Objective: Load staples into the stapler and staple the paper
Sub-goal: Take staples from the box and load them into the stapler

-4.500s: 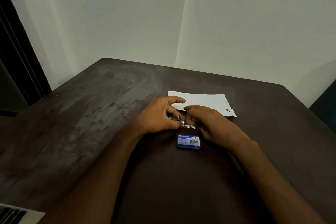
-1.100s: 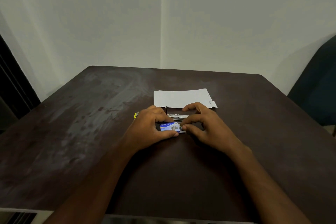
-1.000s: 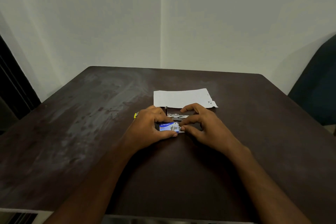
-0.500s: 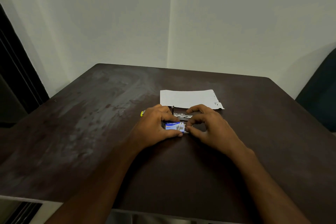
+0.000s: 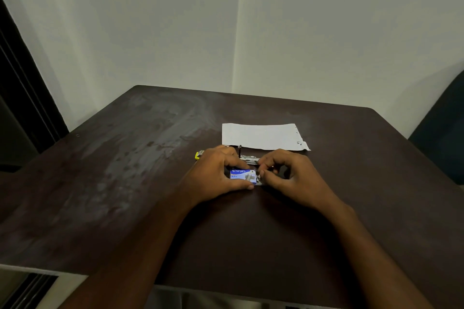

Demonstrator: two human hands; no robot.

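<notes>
Dark brown table (image 5: 120,183) set in a corner of pale walls, both hands on a staple box.

The left hand (image 5: 216,178) grips the blue Kangaro staple box (image 5: 242,175) near the table's middle, thumb along its near edge. The right hand (image 5: 293,178) pinches the box's right end with curled thumb and fingers. Just beyond the box lies the stapler (image 5: 249,159), its yellow tip showing left of the left hand. The paper (image 5: 261,136) lies flat farther back.

Plain indoor room, home or small office, can't tell which: worn dark table (image 5: 120,183) in a corner of bare white walls (image 5: 150,32), dark chair (image 5: 443,133) at right, dark frame (image 5: 22,98) at left.
</notes>
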